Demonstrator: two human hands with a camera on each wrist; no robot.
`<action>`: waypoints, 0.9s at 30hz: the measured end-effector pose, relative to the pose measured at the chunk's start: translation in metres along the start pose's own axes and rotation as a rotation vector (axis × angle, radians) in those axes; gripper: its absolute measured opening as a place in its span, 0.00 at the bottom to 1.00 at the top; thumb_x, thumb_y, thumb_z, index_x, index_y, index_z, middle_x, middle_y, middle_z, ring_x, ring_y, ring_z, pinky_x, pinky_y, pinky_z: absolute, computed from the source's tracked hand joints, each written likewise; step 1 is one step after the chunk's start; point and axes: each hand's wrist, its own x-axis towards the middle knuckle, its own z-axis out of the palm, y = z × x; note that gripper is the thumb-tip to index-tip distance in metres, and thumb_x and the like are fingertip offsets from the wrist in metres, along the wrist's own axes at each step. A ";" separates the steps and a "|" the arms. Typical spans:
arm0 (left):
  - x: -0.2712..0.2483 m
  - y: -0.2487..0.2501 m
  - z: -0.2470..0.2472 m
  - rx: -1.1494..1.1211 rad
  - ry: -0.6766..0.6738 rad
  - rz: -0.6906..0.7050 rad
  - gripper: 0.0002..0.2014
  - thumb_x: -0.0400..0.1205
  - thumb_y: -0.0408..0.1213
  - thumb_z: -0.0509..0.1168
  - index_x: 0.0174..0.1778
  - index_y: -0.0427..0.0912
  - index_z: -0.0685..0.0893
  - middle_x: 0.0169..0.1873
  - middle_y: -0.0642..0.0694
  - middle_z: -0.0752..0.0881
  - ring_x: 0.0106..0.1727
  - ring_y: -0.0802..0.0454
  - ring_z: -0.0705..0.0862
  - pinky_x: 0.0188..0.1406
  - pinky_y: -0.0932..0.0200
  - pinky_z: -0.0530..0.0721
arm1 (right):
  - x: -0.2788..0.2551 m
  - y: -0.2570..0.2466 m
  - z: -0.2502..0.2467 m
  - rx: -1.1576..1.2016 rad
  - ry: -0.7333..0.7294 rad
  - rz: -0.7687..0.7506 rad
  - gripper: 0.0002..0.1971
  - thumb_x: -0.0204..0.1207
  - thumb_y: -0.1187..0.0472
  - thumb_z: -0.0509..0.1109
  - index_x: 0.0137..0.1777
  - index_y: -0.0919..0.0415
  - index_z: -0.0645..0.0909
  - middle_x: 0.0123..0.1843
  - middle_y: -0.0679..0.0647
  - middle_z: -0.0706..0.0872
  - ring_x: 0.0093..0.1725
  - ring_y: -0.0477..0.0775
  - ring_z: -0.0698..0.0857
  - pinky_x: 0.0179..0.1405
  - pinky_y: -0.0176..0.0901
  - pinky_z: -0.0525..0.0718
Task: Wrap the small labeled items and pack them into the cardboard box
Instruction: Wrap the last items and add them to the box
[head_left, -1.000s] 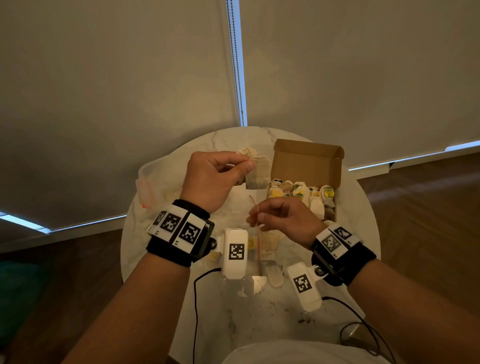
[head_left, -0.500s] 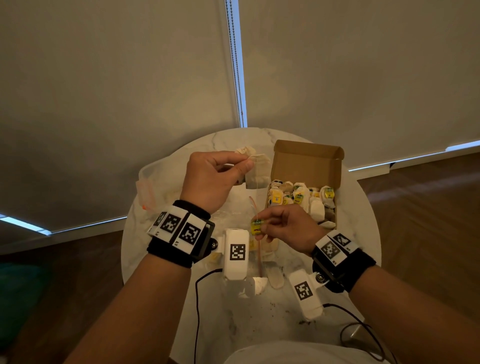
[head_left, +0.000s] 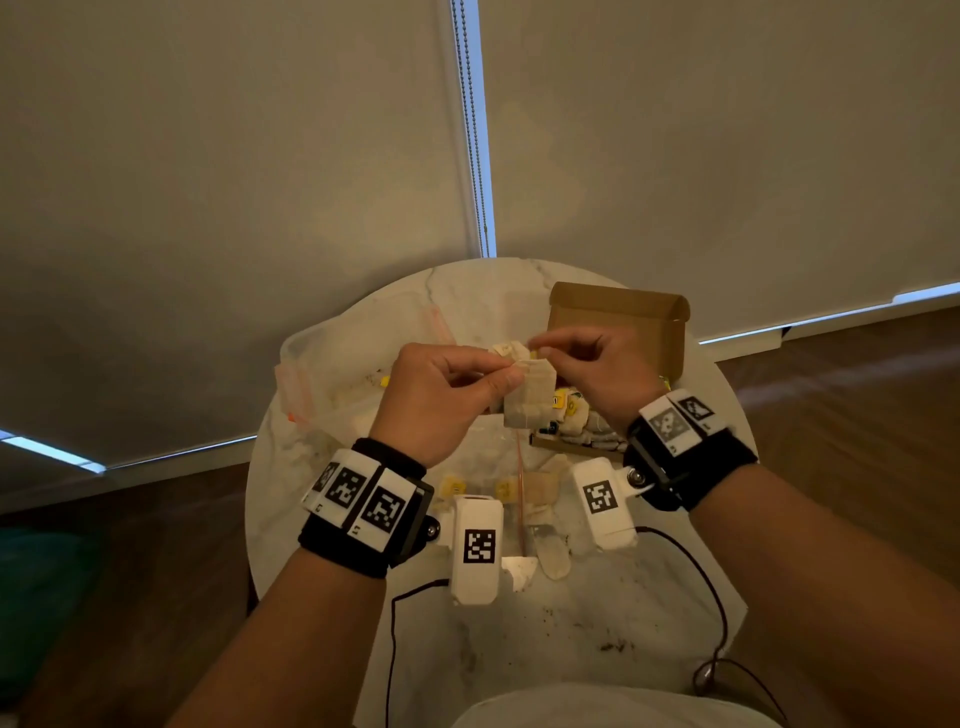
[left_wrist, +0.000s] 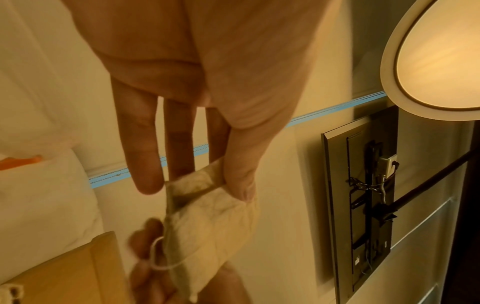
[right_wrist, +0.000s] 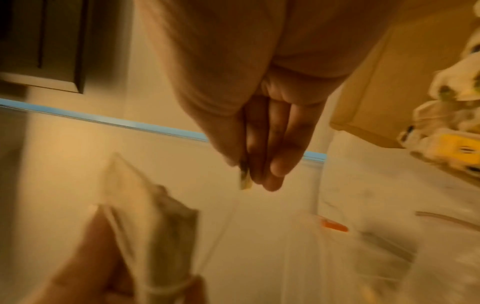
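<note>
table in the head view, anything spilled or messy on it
Yes: dark crumbs are scattered on the near part of the table, like spilled tea, and loose tea bags lie strewn below the hands.

Both forearms raised, hands close together. Left hand (head_left: 441, 395): thumb and index pinched, other fingers loosely extended. Right hand (head_left: 587, 374): thumb pinched against straight, bunched fingers (right_wrist: 279, 156), wrist cocked inward toward left.
</note>
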 end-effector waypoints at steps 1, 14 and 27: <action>-0.002 -0.003 0.001 0.027 -0.002 -0.007 0.09 0.74 0.31 0.78 0.39 0.52 0.92 0.36 0.55 0.92 0.41 0.52 0.91 0.42 0.62 0.89 | 0.000 -0.005 -0.001 0.015 0.024 -0.046 0.09 0.77 0.70 0.73 0.56 0.61 0.88 0.43 0.61 0.91 0.38 0.54 0.90 0.41 0.42 0.89; -0.008 -0.012 0.009 0.080 0.004 -0.058 0.11 0.76 0.32 0.77 0.37 0.57 0.90 0.31 0.63 0.90 0.34 0.62 0.88 0.36 0.67 0.86 | -0.040 -0.025 -0.015 -0.106 -0.179 -0.269 0.06 0.76 0.68 0.73 0.51 0.67 0.90 0.40 0.57 0.92 0.36 0.48 0.89 0.36 0.38 0.87; -0.001 -0.024 0.006 0.059 -0.077 -0.063 0.21 0.82 0.19 0.63 0.48 0.53 0.90 0.47 0.48 0.93 0.52 0.51 0.91 0.55 0.44 0.90 | -0.032 -0.013 -0.021 -0.292 -0.204 -0.186 0.05 0.72 0.66 0.78 0.47 0.59 0.91 0.43 0.51 0.91 0.43 0.50 0.89 0.45 0.43 0.89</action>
